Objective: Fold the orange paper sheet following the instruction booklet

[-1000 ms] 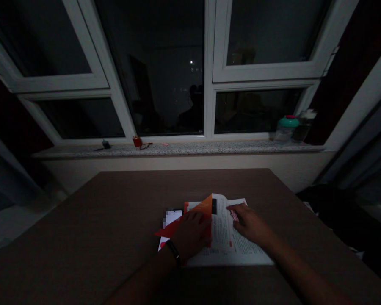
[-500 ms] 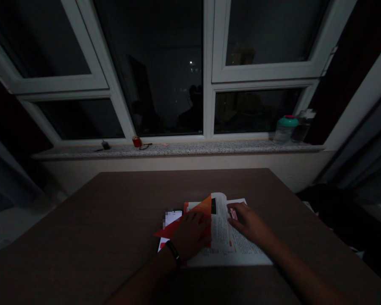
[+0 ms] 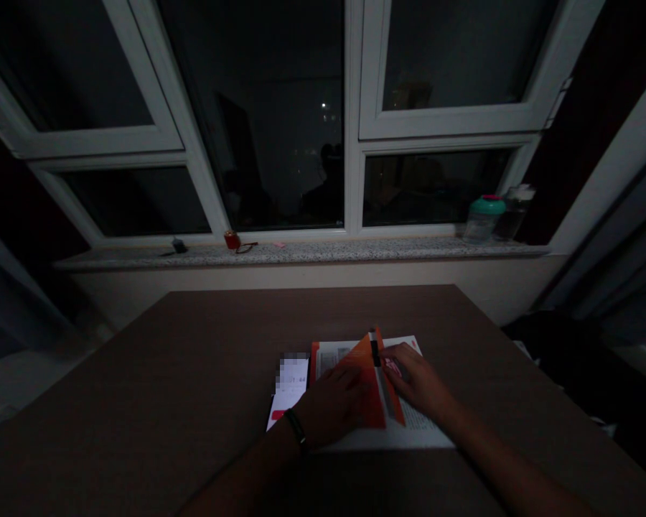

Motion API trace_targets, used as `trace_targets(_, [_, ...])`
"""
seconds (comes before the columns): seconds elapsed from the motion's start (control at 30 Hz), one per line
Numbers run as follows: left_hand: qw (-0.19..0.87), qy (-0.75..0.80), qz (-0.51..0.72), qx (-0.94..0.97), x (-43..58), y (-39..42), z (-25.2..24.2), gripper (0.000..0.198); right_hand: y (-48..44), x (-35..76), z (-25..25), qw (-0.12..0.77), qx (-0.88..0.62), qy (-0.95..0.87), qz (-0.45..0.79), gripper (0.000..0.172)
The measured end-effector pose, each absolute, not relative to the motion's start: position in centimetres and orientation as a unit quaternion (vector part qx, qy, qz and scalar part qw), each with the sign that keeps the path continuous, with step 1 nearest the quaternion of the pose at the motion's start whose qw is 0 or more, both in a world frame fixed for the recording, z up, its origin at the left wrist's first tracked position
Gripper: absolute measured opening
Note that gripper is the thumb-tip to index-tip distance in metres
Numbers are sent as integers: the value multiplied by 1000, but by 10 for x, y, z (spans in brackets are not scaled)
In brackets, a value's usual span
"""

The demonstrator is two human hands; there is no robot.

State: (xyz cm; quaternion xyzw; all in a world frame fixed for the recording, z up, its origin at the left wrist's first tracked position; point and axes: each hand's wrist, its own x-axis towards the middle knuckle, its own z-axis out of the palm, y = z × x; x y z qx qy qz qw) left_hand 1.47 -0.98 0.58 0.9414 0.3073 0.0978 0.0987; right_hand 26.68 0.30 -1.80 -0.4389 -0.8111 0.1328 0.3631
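"What's at the left?"
"A lit phone (part of its screen is blurred out), flat on the brown table."
"Next?"
"The left hand, wearing a dark wristband, its fingers loosely spread, pressing on an orange-red sheet. The sheet lies over printed pages, its right-hand flap tilted up."
"And the right hand?"
"Bent fingers at that flap, beside something pink. Whether they pinch anything, I can't tell."
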Motion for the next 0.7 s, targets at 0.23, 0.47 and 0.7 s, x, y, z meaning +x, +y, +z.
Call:
trace_targets(0.23, [188,299,155,923,17,-12,10,42,1,262,-14,337,-430,-824,151,23])
trace_targets(0.47, [204,319,176,909,18,-14,11,63,1,260,-18,310,-426,-831,180,32])
trace_targets(0.7, [154,295,144,932,17,-11,4,63,-3,253,-13,311,-371,-847,218,47])
